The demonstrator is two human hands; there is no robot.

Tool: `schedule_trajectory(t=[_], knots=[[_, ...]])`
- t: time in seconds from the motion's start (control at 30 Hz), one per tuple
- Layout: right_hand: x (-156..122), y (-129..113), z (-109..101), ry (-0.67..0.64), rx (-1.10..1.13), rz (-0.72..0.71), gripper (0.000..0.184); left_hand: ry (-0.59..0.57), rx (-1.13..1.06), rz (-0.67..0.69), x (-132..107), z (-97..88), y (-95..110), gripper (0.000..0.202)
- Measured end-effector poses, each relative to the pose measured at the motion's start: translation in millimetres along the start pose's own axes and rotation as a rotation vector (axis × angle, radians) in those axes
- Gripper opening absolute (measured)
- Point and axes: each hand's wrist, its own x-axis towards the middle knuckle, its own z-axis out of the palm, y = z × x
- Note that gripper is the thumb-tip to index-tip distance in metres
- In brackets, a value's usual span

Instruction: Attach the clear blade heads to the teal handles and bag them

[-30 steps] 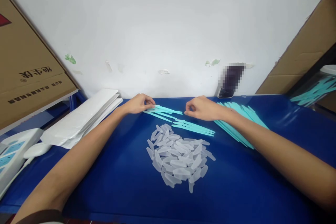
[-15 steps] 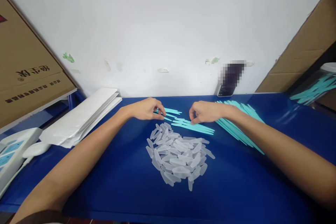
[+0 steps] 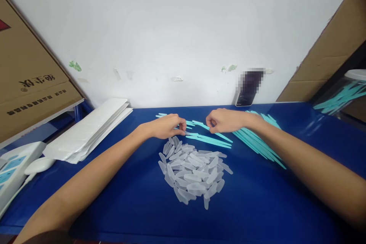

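Note:
My left hand (image 3: 170, 126) is closed in a pinch, with a translucent plastic cap (image 3: 187, 133) showing at the fingertips. To its right, my right hand (image 3: 223, 120) pinches a slim turquoise eyebrow razor (image 3: 223, 136), whose head end points left towards my left hand. Just below the two hands, a few like turquoise razors (image 3: 210, 141) lie side by side on the blue table. More razors (image 3: 161, 114) lie behind my left hand, partly hidden by it. Nearest to me is a loose heap of translucent caps (image 3: 194, 171).
A larger bundle of turquoise razors (image 3: 257, 145) lies under my right forearm. White flat packets (image 3: 88, 129) and a white device (image 3: 20, 164) are on the left. A phone (image 3: 246, 93) leans on the wall. A clear jar (image 3: 343, 95) with turquoise razors stands far right.
My left hand has moved slightly right and nearer to me, and a cap now shows at its fingertips. One razor has come away from the small row at my right hand.

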Motion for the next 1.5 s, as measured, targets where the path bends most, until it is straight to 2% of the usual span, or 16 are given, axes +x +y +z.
schedule_trajectory(t=[0.2, 0.27, 0.33, 0.47, 0.67, 0.9, 1.1, 1.23, 1.37, 1.43, 1.5], knots=[[-5, -8, -5, 0.089, 0.071, -0.055, 0.017, 0.259, -0.111, -0.018, 3, -1.5, -12, 0.017], [-5, -9, -5, 0.1, 0.11, -0.082, 0.017, 0.331, -0.157, -0.044, 4, -1.5, -15, 0.023], [-5, -10, -5, 0.097, 0.143, -0.112, 0.017, 0.381, -0.187, -0.071, 4, -2.0, -17, 0.03], [-3, -8, -3, 0.07, 0.18, -0.171, 0.02, 0.442, -0.168, -0.088, 4, -3.5, -14, 0.027], [-2, -7, -2, 0.061, 0.231, -0.179, 0.019, 0.452, -0.118, -0.05, 5, -3.6, -8, 0.026], [-4, -9, -5, 0.048, 0.257, -0.176, 0.021, 0.46, -0.074, -0.051, 5, -2.5, -12, 0.026], [-2, -11, -1, 0.084, 0.277, -0.204, 0.019, 0.435, -0.066, 0.036, 7, 3.7, -2, 0.02], [1, -13, 3, 0.134, 0.278, -0.224, 0.023, 0.39, 0.024, 0.091, 8, 9.6, 1, 0.022], [2, -10, 3, 0.207, 0.178, -0.107, 0.034, 0.314, 0.145, 0.038, 6, 6.2, -25, 0.023], [1, -8, 3, 0.135, 0.127, -0.027, 0.034, 0.284, 0.173, -0.015, 2, 2.2, -45, 0.024], [-1, -7, 3, -0.023, 0.104, -0.013, 0.032, 0.264, 0.169, -0.064, -3, -1.6, -63, 0.027]])
